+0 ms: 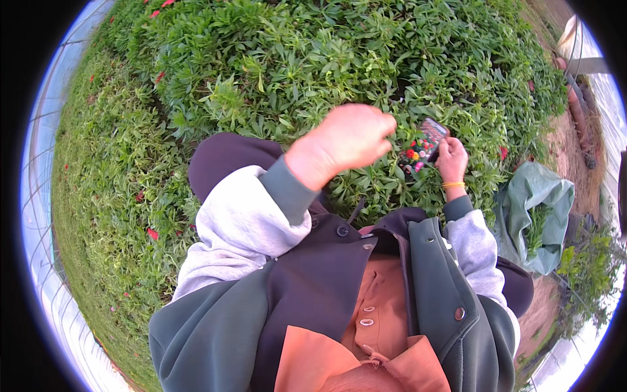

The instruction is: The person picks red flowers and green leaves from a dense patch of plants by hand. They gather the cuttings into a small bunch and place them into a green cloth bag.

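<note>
In the head view, my right hand grips the lower side of a smartphone with a yellow band at the wrist. Bright, many-coloured flowers show across the phone's lit face. My left hand hovers above the plants, left of the phone and apart from it. Its fingers are curled and blurred, and whatever they might hold is hidden. Leafy green plants surround both hands and spread out beneath them.
A green woven sack stands by my right knee with green cuttings inside. Bare soil runs along the right side. Plastic sheeting curves around the bed. A few red blooms dot the foliage.
</note>
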Motion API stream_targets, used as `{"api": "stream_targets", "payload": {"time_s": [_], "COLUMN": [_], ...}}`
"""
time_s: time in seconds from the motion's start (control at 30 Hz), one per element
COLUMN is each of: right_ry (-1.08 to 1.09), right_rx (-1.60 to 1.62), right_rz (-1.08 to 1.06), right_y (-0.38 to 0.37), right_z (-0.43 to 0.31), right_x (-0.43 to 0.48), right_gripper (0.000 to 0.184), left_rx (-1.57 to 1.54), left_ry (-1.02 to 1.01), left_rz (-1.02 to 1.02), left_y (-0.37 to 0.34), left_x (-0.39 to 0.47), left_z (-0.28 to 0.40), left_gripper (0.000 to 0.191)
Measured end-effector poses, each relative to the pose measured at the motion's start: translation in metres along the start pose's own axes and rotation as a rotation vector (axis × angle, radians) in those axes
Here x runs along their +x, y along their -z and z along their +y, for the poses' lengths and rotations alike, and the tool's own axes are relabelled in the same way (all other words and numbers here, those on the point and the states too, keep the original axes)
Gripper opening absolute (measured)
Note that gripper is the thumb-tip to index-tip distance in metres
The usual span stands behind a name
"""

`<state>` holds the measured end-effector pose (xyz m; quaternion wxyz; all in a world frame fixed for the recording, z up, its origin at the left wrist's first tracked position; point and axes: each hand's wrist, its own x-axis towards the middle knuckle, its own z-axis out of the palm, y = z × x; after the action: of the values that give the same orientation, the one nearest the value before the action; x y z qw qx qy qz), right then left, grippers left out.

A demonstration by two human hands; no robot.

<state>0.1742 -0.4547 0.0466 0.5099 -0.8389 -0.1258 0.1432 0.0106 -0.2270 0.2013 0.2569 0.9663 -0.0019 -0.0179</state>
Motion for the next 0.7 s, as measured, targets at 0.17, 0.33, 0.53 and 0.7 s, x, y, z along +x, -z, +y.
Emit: {"api": "stream_targets", "payload": {"time_s": [0.17,0.33,0.53,0.7], "right_ry": [0.114,0.053,0.029,0.039], "right_rx": [0.164,0.564,0.743,0.774], "right_rz": [0.165,0.073,-0.237,-0.472], "right_y": [0.028,0.021,-0.076,-0.168], "right_z": [-0.026,-0.077,-0.124,-0.151], "right_x": [0.017,0.036,0.059,0.082], "right_gripper": [0.014,0.013,0.014,0.015], "left_rx": [0.034,-0.008,-0.022,-0.064], "left_ry": [-0.11,-0.228,-0.259,-0.209], "left_rz": [-0.28,-0.266,-0.184,-0.166], "left_y": [-0.026,-0.035,-0.036,-0.033], "left_x": [-0.01,-0.019,-0.023,-0.023], "left_z": [0.028,0.036,0.034,0.029], "left_gripper": [0.019,0.018,0.012,0.01]}}
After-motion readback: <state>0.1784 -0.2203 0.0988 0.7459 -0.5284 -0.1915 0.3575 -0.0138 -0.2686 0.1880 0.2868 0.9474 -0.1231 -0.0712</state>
